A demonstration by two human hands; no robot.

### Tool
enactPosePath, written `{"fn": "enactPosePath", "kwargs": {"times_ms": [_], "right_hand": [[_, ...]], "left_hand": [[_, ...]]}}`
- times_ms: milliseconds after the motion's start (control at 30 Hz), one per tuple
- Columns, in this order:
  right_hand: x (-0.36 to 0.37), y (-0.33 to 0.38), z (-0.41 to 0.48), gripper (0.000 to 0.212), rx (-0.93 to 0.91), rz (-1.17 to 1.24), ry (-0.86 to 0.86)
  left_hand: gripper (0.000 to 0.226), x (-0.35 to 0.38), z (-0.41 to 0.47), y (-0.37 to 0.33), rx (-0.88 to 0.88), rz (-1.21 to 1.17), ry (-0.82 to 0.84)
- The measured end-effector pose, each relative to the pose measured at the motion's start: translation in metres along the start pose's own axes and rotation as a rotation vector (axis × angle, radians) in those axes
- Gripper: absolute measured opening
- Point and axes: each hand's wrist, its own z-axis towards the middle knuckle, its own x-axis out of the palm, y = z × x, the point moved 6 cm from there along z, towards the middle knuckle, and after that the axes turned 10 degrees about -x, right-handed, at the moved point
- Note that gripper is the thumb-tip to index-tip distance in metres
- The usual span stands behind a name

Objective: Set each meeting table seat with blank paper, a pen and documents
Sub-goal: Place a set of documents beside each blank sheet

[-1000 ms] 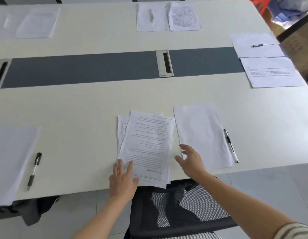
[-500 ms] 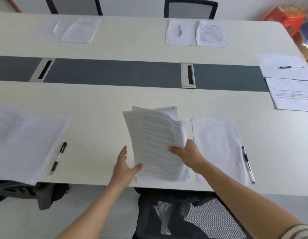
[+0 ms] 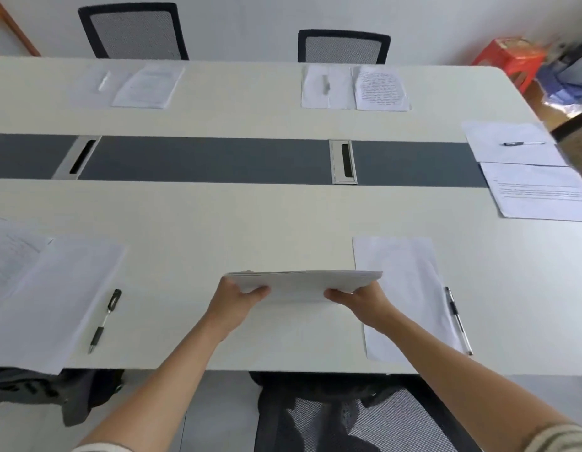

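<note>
I hold a stack of documents (image 3: 302,282) upright on its long edge above the near side of the white table (image 3: 250,223). My left hand (image 3: 237,300) grips its left end and my right hand (image 3: 358,300) its right end. Just right of the stack lies a blank sheet (image 3: 404,288) with a black pen (image 3: 457,319) beside it. The seat at near left has a blank sheet (image 3: 55,301), a black pen (image 3: 105,319) and a printed page (image 3: 9,256).
Paper sets lie at far left (image 3: 143,86), far middle (image 3: 355,88) and the right end (image 3: 524,171). A grey strip (image 3: 218,159) with two cable ports crosses the table. Mesh chairs stand behind the table and one under me (image 3: 348,415). A red stool (image 3: 508,62) stands at the back right.
The documents lay flat on the table under both hands. My right hand lifted them, and now both hands hold the stack on edge. The view has tilted up.
</note>
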Motion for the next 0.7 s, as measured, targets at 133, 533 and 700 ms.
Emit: {"fn": "enactPosePath", "kwargs": {"times_ms": [133,533,700], "right_hand": [[-0.007,-0.007,0.008,0.021,0.001,-0.035,-0.080],[0.014,-0.107,0.043,0.020,0.421,-0.171,-0.069],[-0.006,-0.100,0.042,0.033,0.384,-0.494,-0.042]], "left_hand": [[0.019,-0.003,0.003,-0.012,-0.002,-0.049,-0.058],[0.039,0.013,-0.007,0.077,-0.163,0.517,-0.155],[0.046,0.049,-0.010,0.101,-0.071,0.850,-0.035]]}}
